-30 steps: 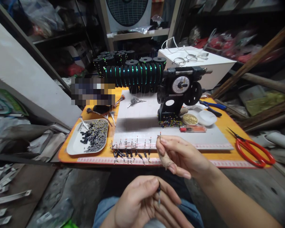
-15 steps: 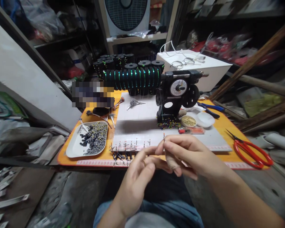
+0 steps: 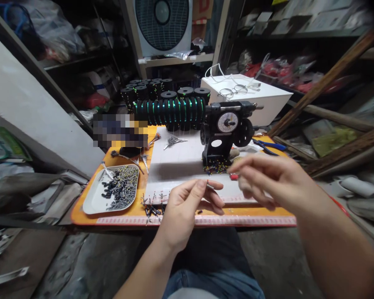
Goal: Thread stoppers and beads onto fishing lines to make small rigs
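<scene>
My left hand [image 3: 187, 203] hovers over the front edge of the white foam board [image 3: 180, 160], pinching a small thin pin-like piece [image 3: 210, 186] between thumb and forefinger. My right hand [image 3: 268, 178] is blurred, raised over the board's right part, its fingertips pinched together near the heap of coloured-head pins [image 3: 216, 168]; whether anything sits between them I cannot tell. A row of small rigs stuck with pins [image 3: 152, 199] lines the board's front edge just left of my left hand.
A black winding machine with a dial [image 3: 226, 128] and a row of black spools with green line [image 3: 168, 110] stand at the back of the orange table [image 3: 187, 220]. A white tray of small dark parts [image 3: 112, 191] lies at left. Blue pliers [image 3: 268, 146] lie at right.
My left hand rose from my lap to the board's front edge. My right hand moved up and right, away from the left. The view tilted down and the red scissors left it.
</scene>
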A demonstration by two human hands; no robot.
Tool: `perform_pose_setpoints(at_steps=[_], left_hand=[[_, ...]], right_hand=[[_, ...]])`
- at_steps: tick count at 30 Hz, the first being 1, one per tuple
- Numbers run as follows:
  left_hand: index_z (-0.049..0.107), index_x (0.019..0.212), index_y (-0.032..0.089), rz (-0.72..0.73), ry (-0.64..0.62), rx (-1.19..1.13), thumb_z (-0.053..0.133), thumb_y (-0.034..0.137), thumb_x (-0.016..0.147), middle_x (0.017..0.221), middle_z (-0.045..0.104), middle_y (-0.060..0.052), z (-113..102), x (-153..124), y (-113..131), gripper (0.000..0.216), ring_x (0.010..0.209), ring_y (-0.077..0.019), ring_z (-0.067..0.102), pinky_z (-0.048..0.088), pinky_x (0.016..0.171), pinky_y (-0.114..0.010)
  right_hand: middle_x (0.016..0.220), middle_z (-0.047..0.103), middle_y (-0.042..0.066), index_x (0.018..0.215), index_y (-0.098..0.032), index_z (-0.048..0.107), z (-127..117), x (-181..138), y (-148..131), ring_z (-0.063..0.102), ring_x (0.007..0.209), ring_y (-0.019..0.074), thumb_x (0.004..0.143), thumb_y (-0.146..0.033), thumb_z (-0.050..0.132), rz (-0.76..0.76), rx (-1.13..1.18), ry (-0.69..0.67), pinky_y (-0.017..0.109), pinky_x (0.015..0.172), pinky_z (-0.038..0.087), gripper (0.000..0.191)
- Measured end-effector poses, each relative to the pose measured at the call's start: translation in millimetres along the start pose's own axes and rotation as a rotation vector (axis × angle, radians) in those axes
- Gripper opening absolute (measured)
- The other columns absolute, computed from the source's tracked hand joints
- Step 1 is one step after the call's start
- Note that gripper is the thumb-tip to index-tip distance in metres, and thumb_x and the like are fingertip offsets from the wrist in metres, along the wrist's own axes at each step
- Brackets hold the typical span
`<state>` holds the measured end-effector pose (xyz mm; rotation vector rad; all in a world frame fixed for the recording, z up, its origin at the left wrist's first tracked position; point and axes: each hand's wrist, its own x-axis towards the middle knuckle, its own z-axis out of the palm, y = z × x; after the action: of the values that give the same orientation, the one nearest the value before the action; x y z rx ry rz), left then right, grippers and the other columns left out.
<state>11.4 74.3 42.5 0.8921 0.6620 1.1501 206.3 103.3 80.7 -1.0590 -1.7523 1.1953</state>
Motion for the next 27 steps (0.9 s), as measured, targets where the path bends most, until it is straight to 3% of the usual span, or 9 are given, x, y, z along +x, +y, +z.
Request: perform_pose_setpoints(at_steps=[2, 4, 7, 9, 12, 15, 20, 27], left_hand=[[0.073, 0.09, 0.012, -0.01, 0.001, 0.018, 0.058, 0.036, 0.092, 0.066, 0.067, -0.003, 0.1, 0.2, -0.4, 0.028, 0.059, -0.0114, 0.063, 0.052, 0.062, -0.024], [0.071, 0.089, 0.013, 0.009, 0.006, 0.046, 0.059, 0.036, 0.092, 0.065, 0.067, -0.002, 0.8, 0.3, -1.5, 0.027, 0.057, -0.0114, 0.063, 0.052, 0.061, -0.024], [0.068, 0.084, 0.015, 0.107, 0.04, 0.152, 0.057, 0.034, 0.093, 0.063, 0.067, -0.001, 2.3, -0.4, -3.2, 0.024, 0.057, -0.0116, 0.062, 0.051, 0.061, -0.024], [0.067, 0.081, 0.015, 0.179, 0.068, 0.25, 0.055, 0.033, 0.095, 0.064, 0.067, -0.001, 2.7, -1.5, -4.2, 0.026, 0.059, -0.0123, 0.063, 0.051, 0.061, -0.024], [0.068, 0.08, 0.015, 0.202, 0.08, 0.292, 0.053, 0.033, 0.095, 0.066, 0.069, -0.002, 2.4, -4.0, -6.0, 0.028, 0.061, -0.0139, 0.065, 0.05, 0.059, -0.024], [0.067, 0.077, 0.014, 0.165, 0.07, 0.227, 0.053, 0.033, 0.095, 0.064, 0.07, -0.003, 2.2, -8.4, -9.5, 0.03, 0.058, -0.0148, 0.067, 0.05, 0.058, -0.025], [0.064, 0.074, 0.012, -0.023, 0.047, 0.025, 0.06, 0.041, 0.09, 0.059, 0.071, -0.005, 0.2, -24.1, -23.8, 0.033, 0.045, -0.0134, 0.065, 0.05, 0.049, -0.022], [0.062, 0.078, 0.012, -0.18, 0.033, -0.267, 0.059, 0.04, 0.091, 0.057, 0.072, -0.004, -5.1, -42.2, -36.9, 0.031, 0.041, -0.0136, 0.066, 0.052, 0.048, -0.02]], right_hand=[[0.054, 0.06, -0.005, 0.114, -0.021, 0.064, 2.2, 15.4, -0.3, 0.035, 0.026, 0.0031, 0.094, -0.043, 0.052, 0.083, 0.336, -0.013, 0.014, 0.026, 0.022, 0.032], [0.052, 0.061, -0.004, 0.121, -0.019, 0.062, 9.6, 28.3, -3.4, 0.034, 0.023, 0.0028, 0.098, -0.041, 0.044, 0.188, 0.602, -0.22, 0.013, 0.026, 0.024, 0.037], [0.055, 0.066, -0.001, 0.109, -0.016, 0.066, 24.0, 37.7, -9.7, 0.035, 0.021, 0.0022, 0.101, -0.041, 0.029, 0.263, 0.808, -0.412, 0.019, 0.039, 0.047, 0.045], [0.059, 0.07, 0.002, 0.084, -0.016, 0.065, 33.1, 39.0, -11.6, 0.037, 0.021, 0.0028, 0.101, -0.041, 0.028, 0.275, 0.893, -0.385, 0.024, 0.043, 0.053, 0.048], [0.052, 0.066, 0.002, 0.059, -0.017, 0.045, 43.4, 39.5, -9.3, 0.039, 0.021, 0.0044, 0.099, -0.04, 0.036, 0.287, 0.988, -0.261, 0.015, 0.027, 0.038, 0.047], [0.042, 0.057, -0.003, 0.055, -0.018, 0.036, 48.2, 42.3, -5.2, 0.036, 0.019, 0.0038, 0.095, -0.039, 0.045, 0.283, 1.016, -0.191, 0.01, 0.021, 0.023, 0.046], [0.039, 0.051, -0.005, 0.053, -0.019, 0.031, 45.0, 48.3, -1.4, 0.03, 0.019, 0.0013, 0.091, -0.036, 0.051, 0.26, 1.032, -0.123, 0.009, 0.021, 0.021, 0.047], [0.041, 0.051, -0.005, 0.053, -0.018, 0.038, 42.1, 47.9, 4.2, 0.031, 0.019, 0.0015, 0.091, -0.037, 0.052, 0.292, 1.008, -0.158, 0.009, 0.02, 0.02, 0.045]])
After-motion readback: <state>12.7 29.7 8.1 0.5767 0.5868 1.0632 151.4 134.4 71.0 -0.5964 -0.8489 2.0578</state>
